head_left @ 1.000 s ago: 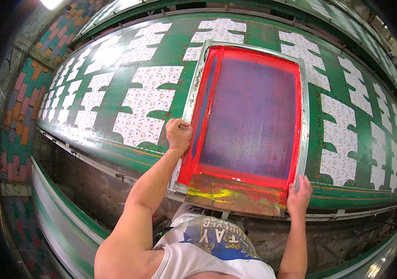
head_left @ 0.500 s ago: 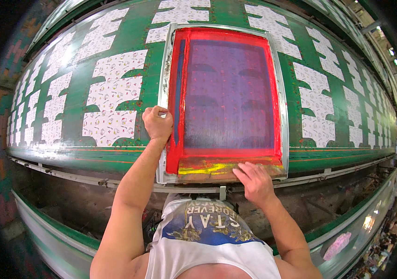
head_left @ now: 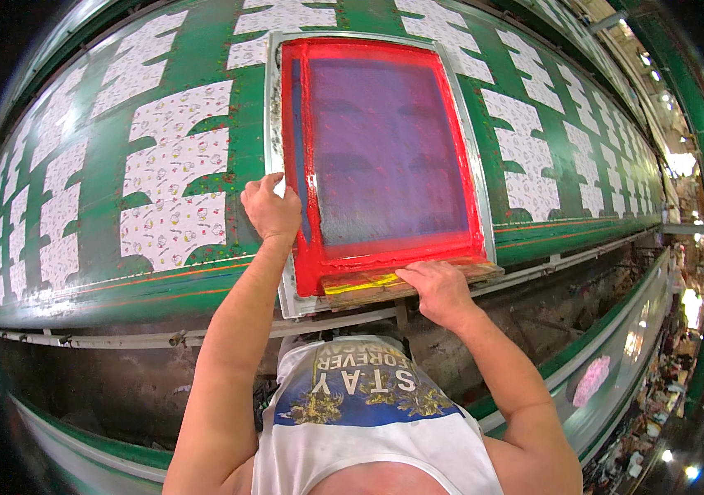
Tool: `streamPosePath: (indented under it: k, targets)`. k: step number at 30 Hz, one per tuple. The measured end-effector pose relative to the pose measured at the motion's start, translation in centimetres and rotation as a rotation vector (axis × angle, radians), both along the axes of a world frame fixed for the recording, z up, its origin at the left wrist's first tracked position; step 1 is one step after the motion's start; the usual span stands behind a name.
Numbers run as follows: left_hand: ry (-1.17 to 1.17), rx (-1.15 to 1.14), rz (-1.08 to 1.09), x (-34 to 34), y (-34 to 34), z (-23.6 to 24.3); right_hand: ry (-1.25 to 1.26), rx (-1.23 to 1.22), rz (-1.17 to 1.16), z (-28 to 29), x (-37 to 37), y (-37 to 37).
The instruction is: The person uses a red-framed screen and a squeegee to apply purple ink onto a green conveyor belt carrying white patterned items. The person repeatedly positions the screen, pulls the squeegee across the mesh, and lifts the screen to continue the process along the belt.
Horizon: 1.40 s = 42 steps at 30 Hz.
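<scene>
A silk-screen frame (head_left: 273, 107) with silver metal rails lies on a long green printing table (head_left: 253, 115). Its mesh (head_left: 385, 157) is purplish inside a glossy red border, and dark shapes show through it. My left hand (head_left: 272, 208) is closed at the left rail, fingers curled over it. Along the frame's near edge rests a wooden squeegee (head_left: 368, 290) streaked with yellow ink. My right hand (head_left: 437, 290) grips this squeegee near its right part, fingertips on top; the thumb is hidden. The squeegee's right end reaches past the frame's right rail.
White patterned fabric pieces (head_left: 174, 219) lie in rows on both sides of the frame, more (head_left: 529, 186) to the right. A metal rail (head_left: 203, 334) runs along the table's near edge. Behind me another table carries a pink lump (head_left: 591, 381).
My view has shifted and turned a little. The squeegee has tilted, showing a narrower face, and my right hand has moved with it. My left hand stays at the left rail.
</scene>
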<state>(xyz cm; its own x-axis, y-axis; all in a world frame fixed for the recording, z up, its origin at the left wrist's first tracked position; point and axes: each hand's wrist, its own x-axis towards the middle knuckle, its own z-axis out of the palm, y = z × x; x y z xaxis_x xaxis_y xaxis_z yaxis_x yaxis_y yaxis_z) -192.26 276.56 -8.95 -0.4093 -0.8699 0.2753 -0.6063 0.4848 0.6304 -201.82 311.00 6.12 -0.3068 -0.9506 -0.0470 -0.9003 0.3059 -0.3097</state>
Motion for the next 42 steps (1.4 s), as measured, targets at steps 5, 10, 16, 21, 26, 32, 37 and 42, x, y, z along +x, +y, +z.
streamPosePath:
  k: [5,10,16,21,26,32,37,42]
  targets:
    - [-0.024,0.024,0.005,-0.1,0.1,0.4,0.145,-0.094,-0.025,-2.3,1.2,0.4]
    - [-0.014,0.015,0.015,-0.3,0.2,0.9,0.225,-0.14,0.013,-3.9,-1.9,-2.0]
    - [0.02,-0.02,0.045,-0.6,0.1,1.0,0.25,-0.15,0.043,-4.9,-10.8,-10.1]
    - [0.034,-0.053,0.033,-1.0,0.3,1.3,0.256,-0.191,0.069,-6.1,-19.8,-17.9]
    - [0.009,-0.065,0.061,-1.4,0.4,1.6,0.27,-0.163,0.074,-6.8,-28.2,-25.5]
    - [-0.027,-0.082,0.058,-1.5,0.5,1.7,0.29,-0.106,0.066,-6.8,-36.1,-33.0]
    - [0.002,-0.068,0.043,-1.6,0.5,1.5,0.262,-0.065,0.044,-6.1,-38.2,-35.7]
    - [0.003,-0.099,0.04,-1.6,0.4,1.5,0.203,-0.02,0.018,-5.2,-40.2,-36.9]
